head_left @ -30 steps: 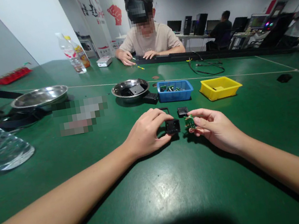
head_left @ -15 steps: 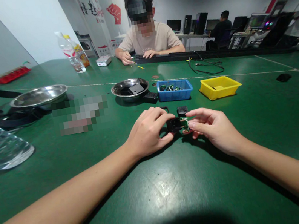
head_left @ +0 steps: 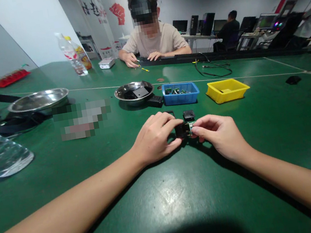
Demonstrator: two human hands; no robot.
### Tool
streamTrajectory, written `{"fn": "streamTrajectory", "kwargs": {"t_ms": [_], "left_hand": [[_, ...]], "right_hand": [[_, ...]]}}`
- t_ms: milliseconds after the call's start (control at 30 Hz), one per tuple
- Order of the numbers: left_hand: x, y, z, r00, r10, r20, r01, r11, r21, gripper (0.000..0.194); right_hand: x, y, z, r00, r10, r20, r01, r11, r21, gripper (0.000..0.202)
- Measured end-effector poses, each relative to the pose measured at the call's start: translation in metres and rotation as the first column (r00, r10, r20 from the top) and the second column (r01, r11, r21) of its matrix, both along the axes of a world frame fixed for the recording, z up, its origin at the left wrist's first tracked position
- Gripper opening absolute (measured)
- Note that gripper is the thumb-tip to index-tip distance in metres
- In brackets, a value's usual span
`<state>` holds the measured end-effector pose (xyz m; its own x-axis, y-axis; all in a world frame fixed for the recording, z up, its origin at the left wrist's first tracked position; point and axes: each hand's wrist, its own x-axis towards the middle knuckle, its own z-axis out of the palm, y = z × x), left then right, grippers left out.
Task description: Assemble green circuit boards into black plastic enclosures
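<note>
Gap closed since a second ago: right hand (head_left: 221, 135) has brought the green circuit board (head_left: 189, 128) up against the black housing (head_left: 180, 130), pinched in left hand (head_left: 155, 138) fingers. Board is partly inside, gripped by right fingers (head_left: 201, 124); seating appears underway just above the tabletop (head_left: 169, 201).

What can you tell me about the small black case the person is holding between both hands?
The black case is a small, boxy shell, matte and plastic-looking. It sits low over the green table, just in front of another small black part. The left hand pinches it between thumb and fingers. The right hand presses a small green circuit board against its right side; how far the board has gone in cannot be told. The fingers hide much of it.
</note>
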<state>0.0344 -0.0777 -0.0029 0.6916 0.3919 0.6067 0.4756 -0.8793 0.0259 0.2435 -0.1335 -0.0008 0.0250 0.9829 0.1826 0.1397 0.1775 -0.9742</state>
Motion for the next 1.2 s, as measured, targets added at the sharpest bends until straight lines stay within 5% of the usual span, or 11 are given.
{"fn": "streamTrajectory", "kwargs": {"t_ms": [300,533,933,1200], "left_hand": [[0.002,-0.002,-0.001,1.000,-0.004,-0.011,0.004,1.000,0.017,0.033],[0.002,-0.001,-0.001,1.000,-0.011,-0.008,0.011,1.000,-0.004,0.033],[0.001,-0.001,-0.002,0.993,-0.105,0.048,0.108,0.993,-0.049,0.032],[0.003,-0.001,-0.003,0.984,-0.136,0.115,0.150,0.981,-0.123,0.028]], "right_hand": [[-0.002,-0.003,-0.001,0.998,-0.013,0.056,0.010,0.999,0.049,0.021],[-0.002,-0.004,-0.008,0.982,0.077,0.173,-0.096,0.990,0.107,0.019],[0.005,-0.004,0.001,0.887,0.047,0.459,-0.177,0.953,0.245,0.014],[0.001,-0.006,0.001,0.868,-0.013,0.497,-0.160,0.939,0.304,0.013]]}}
